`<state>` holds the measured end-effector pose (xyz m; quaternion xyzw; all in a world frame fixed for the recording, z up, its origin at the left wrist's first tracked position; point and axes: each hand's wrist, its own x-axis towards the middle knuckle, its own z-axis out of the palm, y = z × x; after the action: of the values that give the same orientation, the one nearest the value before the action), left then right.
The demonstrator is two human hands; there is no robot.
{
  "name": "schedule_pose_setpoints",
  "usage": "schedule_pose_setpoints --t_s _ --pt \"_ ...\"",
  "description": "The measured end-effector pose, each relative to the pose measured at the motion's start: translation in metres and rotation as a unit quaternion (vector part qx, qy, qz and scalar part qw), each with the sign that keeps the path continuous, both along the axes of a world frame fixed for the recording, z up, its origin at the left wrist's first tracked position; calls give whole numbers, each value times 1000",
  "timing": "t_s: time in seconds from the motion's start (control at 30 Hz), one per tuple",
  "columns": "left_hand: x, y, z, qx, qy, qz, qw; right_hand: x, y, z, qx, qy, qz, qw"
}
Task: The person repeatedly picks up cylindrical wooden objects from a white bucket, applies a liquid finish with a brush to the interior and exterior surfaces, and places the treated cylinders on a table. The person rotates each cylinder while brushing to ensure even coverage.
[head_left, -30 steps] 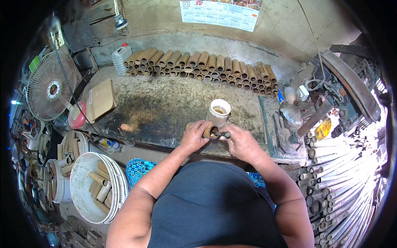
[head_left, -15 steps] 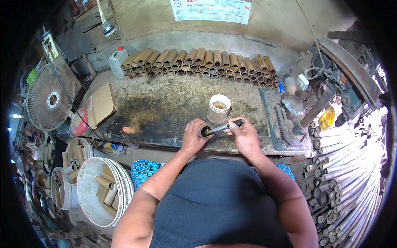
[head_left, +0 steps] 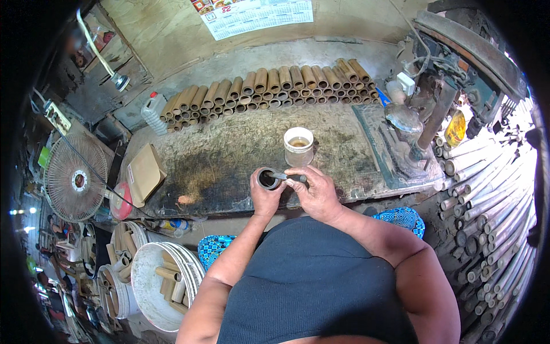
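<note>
Near the front edge of the worktable, my left hand (head_left: 266, 199) is wrapped round a short bamboo tube (head_left: 260, 180), its open end facing up toward me. My right hand (head_left: 318, 196) grips a slim tool (head_left: 279, 176) with a dark handle. The front of that tool reaches into the tube's mouth, so its tip is hidden and its exact kind cannot be made out. Just beyond my hands stands a whitish plastic tub (head_left: 298, 156) with brownish liquid inside.
Stacked bamboo tubes (head_left: 260, 81) line the back of the worktable (head_left: 229, 146). A jug (head_left: 153, 112), cardboard piece (head_left: 144, 174) and fan (head_left: 77, 179) are left. White buckets (head_left: 146, 292) hold tube pieces. At right are a metal machine (head_left: 432, 120) and long bamboo poles (head_left: 492, 229).
My right hand has shifted left, closer to the tube, and the tool sits at a different angle. The tube's mouth now faces more upward. The whole view has turned slightly.
</note>
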<state>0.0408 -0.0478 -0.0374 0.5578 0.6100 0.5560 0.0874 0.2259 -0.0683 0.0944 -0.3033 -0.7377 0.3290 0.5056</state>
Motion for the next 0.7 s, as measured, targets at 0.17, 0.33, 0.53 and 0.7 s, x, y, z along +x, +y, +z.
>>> schedule_pose_setpoints --t_s 0.17,0.33,0.53,0.7 --pt "-1 1 0 -4 9 7 1000 12 11 10 58 -68 106 990" --pt "8 -7 8 -25 -35 -22 999 9 14 10 -20 -60 83 994" --pt "8 -5 1 5 28 -44 999 -5 4 18 -2 -146 46 988" --pt "8 -11 -12 28 53 -31 998 8 7 21 -20 -35 72 997"
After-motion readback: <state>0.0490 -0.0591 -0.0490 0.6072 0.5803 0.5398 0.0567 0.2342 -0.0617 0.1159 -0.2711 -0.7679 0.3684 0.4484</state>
